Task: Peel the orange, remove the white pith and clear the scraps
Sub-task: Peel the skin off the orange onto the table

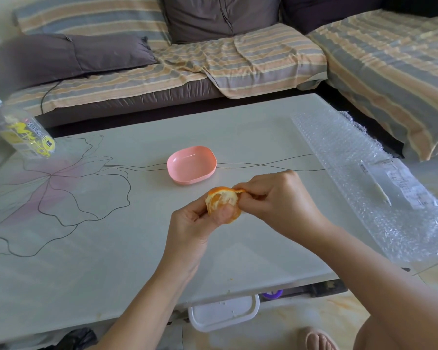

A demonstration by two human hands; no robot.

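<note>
Gripping the orange (223,203) in left hand (195,223) fingers, right hand (276,200) pinching peel (239,191)

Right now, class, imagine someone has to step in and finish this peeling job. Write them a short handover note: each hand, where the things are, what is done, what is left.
Left hand: holds the orange above the table, thumb pressed on its near side.
Right hand: fingers pinch a strip of peel at the orange's upper right.
Pink dish: just beyond the hands, nothing in it.
Done: peeling has begun and part of the fruit is bare, with white pith on it.
Left: pull off the remaining peel, pick off the pith, then clear the scraps.
</note>
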